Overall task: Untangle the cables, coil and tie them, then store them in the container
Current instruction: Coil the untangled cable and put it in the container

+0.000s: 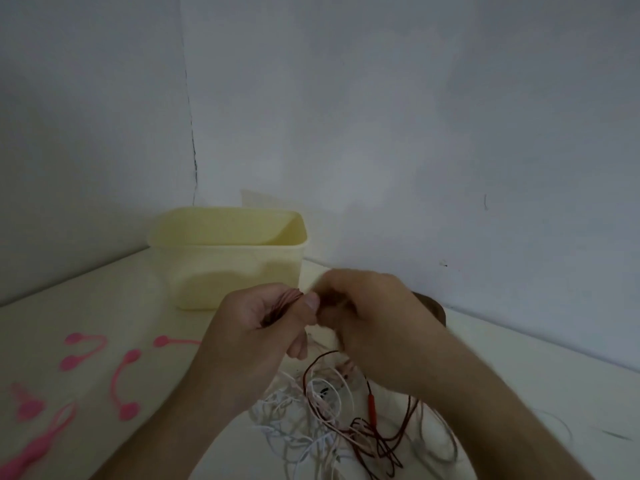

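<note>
Both hands are raised together over the pale surface (519,368), just in front of the cream container (228,268) that stands open near the wall. The left hand (266,327) has its fingers (299,348) curled around a small pinkish coil of cable (289,297), the thumb pressed along its top; only the upper edge of the coil shows, the rest buried in the palm. The right hand (367,317) is closed in against it, knuckles toward the viewer, so its fingertips are hidden and it is hard to tell what, if anything, they pinch. Below the wrists lies the tangle of cables (332,420), white, pink and dark red strands looped over one another, with a red connector (371,400) poking out; which strand runs up to the coil cannot be followed, since the forearms cover part of the heap and the lower edge cuts it off. A brown rounded object (434,308) peeks out behind the right hand, too hidden to identify. To the left, several pink ties (126,386) with round ends are scattered on the surface, one cut off at the bottom corner and blurred
</note>
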Available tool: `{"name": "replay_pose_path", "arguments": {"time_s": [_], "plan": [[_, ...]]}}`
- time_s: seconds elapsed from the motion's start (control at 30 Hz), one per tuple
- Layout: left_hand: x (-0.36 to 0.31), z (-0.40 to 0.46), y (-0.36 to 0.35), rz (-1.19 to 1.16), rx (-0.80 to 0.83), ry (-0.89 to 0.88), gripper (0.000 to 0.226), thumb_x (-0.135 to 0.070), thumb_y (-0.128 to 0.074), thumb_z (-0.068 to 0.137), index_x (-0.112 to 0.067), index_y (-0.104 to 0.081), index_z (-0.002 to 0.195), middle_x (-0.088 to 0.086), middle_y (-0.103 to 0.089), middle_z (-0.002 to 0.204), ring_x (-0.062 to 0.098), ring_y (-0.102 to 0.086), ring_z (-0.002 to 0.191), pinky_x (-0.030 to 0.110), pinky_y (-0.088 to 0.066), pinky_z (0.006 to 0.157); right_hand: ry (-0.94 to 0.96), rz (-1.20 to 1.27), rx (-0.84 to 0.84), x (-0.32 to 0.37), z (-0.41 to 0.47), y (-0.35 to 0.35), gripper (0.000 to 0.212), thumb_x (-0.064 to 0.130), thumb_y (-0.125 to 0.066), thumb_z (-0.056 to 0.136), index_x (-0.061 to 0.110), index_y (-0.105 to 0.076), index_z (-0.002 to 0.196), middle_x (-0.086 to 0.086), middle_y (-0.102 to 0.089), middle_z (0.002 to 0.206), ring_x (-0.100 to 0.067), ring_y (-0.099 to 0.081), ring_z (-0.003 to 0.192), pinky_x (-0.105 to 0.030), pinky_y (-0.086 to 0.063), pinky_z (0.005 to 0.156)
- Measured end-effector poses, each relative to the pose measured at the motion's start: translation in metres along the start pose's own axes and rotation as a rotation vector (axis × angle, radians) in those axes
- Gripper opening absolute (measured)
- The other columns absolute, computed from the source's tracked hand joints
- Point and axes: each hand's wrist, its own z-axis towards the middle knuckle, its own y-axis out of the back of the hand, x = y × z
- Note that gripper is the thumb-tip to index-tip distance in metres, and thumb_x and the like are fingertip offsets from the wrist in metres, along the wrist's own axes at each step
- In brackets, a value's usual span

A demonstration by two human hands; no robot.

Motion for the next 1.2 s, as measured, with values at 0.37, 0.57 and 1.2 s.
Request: {"name": "replay_pose_path", "arguments": {"time_s": [0.37,0.57,1.2], "plan": [[-0.004,0.000,0.008,-0.638,0.389,0.180,0.028,-0.017,-0.057,0.094,0.007,-0.071,0.097,0.015,-0.059,0.070,0.029,-0.062,0.071,0.031,-0.054,0.068,0.100,0.228,-0.241,-0.022,0.001,-0.011,0.024,0.015,-0.060,0.105,0.022,-0.066,0.083,0.000,-0.069,0.071,-0.019,-0.063,0.065,-0.039,-0.054,0.063],[-0.006,0.004,0.016,-0.897,0.262,0.030,0.046,-0.001,-0.060,0.085,0.015,-0.063,0.128,0.034,-0.065,0.131,0.046,-0.061,0.130,0.042,-0.053,0.106,0.071,0.140,-0.074,-0.029,0.005,-0.022,0.028,0.015,-0.054,0.108,0.024,-0.066,0.084,0.007,-0.059,0.067,-0.008,-0.052,0.058,-0.024,-0.040,0.055],[0.002,-0.006,-0.001,0.212,0.223,-0.108,0.031,-0.042,-0.047,0.104,-0.022,-0.068,0.093,0.001,-0.071,0.082,0.021,-0.066,0.082,0.040,-0.051,0.078,0.259,-0.319,-0.288,-0.009,-0.007,0.005,0.009,0.033,-0.065,0.089,0.032,-0.070,0.082,0.013,-0.060,0.074,-0.010,-0.058,0.069,-0.035,-0.052,0.058]]}}
